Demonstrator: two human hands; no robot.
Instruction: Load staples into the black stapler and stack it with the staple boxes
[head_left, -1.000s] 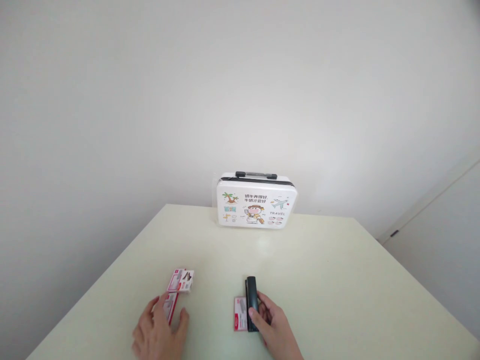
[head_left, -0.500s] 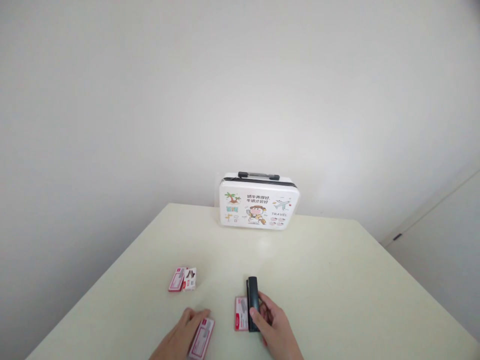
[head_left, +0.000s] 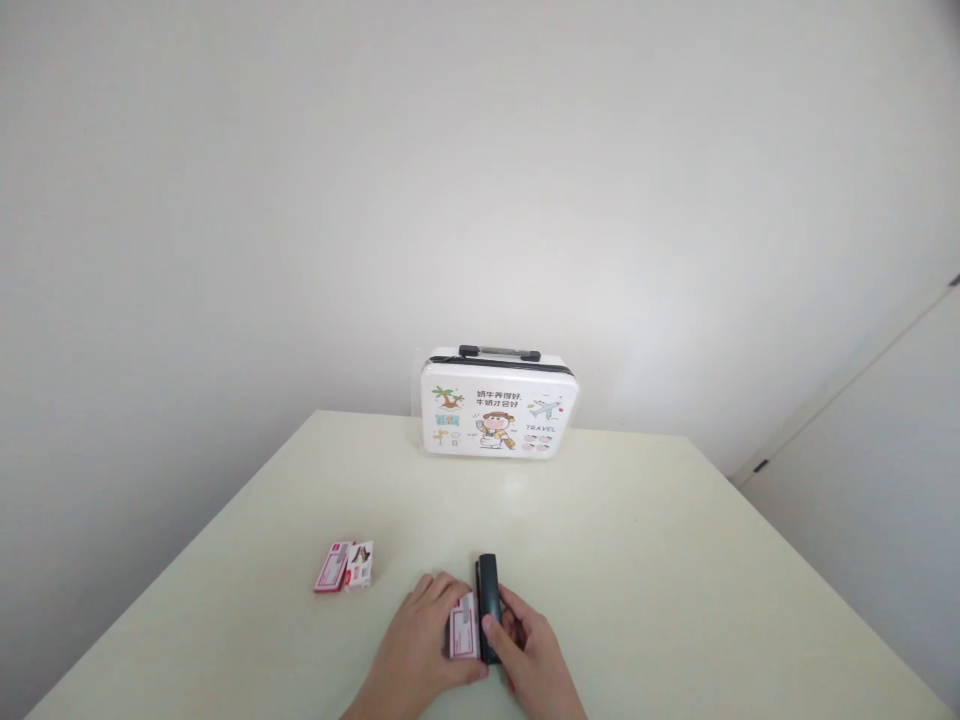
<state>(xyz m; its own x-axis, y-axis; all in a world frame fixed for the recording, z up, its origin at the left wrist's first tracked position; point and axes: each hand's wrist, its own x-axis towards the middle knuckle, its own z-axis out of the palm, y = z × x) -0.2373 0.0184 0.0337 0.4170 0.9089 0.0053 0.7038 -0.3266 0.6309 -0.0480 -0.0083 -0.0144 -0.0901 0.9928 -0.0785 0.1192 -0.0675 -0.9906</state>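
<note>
My left hand (head_left: 420, 640) is closed around a small pink-and-white box (head_left: 464, 628), fingers over its far end and thumb at its near end. Close along the right side of that box is a black stapler (head_left: 487, 605). My right hand (head_left: 529, 645) grips the stapler from the right, its thumb on top and the other fingers partly hidden behind. The red-and-white box seen beside the stapler earlier is out of sight; the pink-and-white box and my left hand cover that spot.
Another pink-and-white box (head_left: 331, 568) lies on the left of the pale table (head_left: 637, 580), touching a small white-and-red packet (head_left: 360, 565). Against the wall at the back stands a white cartoon-printed case (head_left: 499, 410) with a black handle.
My left hand has carried the pink-and-white box right and away from me, up against the stapler. My right hand keeps its hold on the stapler. The whole view has shifted slightly.
</note>
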